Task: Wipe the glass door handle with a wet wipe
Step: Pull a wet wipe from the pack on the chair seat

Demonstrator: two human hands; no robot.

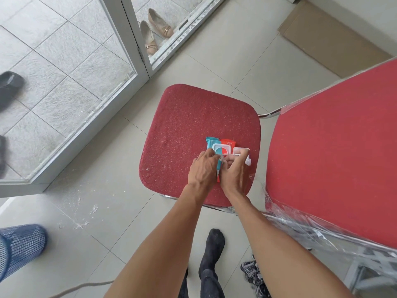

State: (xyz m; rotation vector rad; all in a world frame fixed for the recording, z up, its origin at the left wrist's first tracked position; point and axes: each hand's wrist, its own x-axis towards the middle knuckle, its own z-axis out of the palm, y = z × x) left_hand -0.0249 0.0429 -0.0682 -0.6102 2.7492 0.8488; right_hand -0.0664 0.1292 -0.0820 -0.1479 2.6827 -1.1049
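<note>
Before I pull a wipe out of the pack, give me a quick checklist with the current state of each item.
1. Wet wipe pack resting on the red chair seat: ok.
2. Flip lid open, swung to the right: ok.
3. Left hand steadying the pack's near edge: ok.
4. Right hand at the opening: ok. Whether it has pinched a wipe: cannot tell, the fingers hide it.
5. A wipe sticking out of the opening: cannot tell.
6. Glass door close by on the left: ok. Its handle: not in view, cannot tell.
</note>
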